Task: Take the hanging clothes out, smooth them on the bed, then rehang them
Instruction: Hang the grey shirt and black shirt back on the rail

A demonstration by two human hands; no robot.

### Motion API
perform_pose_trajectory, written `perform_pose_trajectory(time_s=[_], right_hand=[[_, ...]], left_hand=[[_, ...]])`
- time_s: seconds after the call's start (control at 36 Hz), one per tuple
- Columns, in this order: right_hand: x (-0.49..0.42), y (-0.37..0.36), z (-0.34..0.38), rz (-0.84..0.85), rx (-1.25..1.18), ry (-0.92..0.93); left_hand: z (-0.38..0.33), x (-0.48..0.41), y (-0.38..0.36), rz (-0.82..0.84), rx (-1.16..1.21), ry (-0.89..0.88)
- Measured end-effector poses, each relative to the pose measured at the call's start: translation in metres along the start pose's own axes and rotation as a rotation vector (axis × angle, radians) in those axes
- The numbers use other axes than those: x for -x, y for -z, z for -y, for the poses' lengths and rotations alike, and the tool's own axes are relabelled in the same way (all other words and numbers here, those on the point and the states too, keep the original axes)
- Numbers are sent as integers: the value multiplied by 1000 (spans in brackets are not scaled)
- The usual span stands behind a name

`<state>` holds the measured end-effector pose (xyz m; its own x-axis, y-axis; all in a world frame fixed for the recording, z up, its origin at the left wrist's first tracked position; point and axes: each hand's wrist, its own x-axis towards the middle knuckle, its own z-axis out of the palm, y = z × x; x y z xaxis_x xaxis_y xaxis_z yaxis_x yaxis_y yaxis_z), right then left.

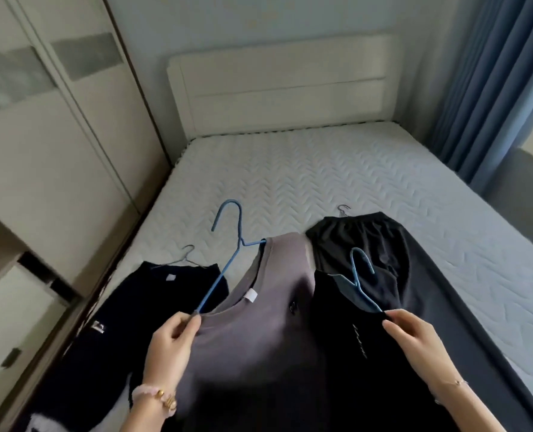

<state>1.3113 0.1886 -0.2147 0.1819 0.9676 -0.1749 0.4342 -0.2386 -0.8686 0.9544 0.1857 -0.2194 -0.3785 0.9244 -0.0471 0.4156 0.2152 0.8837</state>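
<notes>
Left hand (169, 339) pinches the grey shirt (259, 344) (blue hanger (221, 275) inside), right hand (415, 341) a black top (349, 375).

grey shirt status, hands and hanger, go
Left hand pinches grey shirt shoulder at blue hanger end. Right hand pinches black top shoulder. Hanger half out of collar. Black top lies alongside, touching.

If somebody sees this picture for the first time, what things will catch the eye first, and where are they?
First, the grey shirt in the near middle of the view, with a blue hanger sticking out of its neck; the left hand pinches its neckline. Right of it, the right hand pinches a black top that carries a second blue hanger. Behind them lies the white quilted mattress.
</notes>
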Motion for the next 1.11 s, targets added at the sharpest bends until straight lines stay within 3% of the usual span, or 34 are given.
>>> perform_pose_trajectory(time_s=[0.19, 0.47, 0.72, 1.0, 1.11], right_hand=[[19, -4, 16, 101, -49, 92], [62, -55, 77, 336, -78, 273], [136, -159, 146, 530, -63, 426], [273, -298, 196, 806, -143, 466], [304, -330, 214, 893, -163, 481]], left_hand=[[0, 94, 78, -359, 35, 33], [15, 183, 179, -720, -13, 93], [55, 301, 283, -1013, 89, 234], [78, 400, 401, -999, 188, 389], [95, 407, 424, -964, 32, 381]])
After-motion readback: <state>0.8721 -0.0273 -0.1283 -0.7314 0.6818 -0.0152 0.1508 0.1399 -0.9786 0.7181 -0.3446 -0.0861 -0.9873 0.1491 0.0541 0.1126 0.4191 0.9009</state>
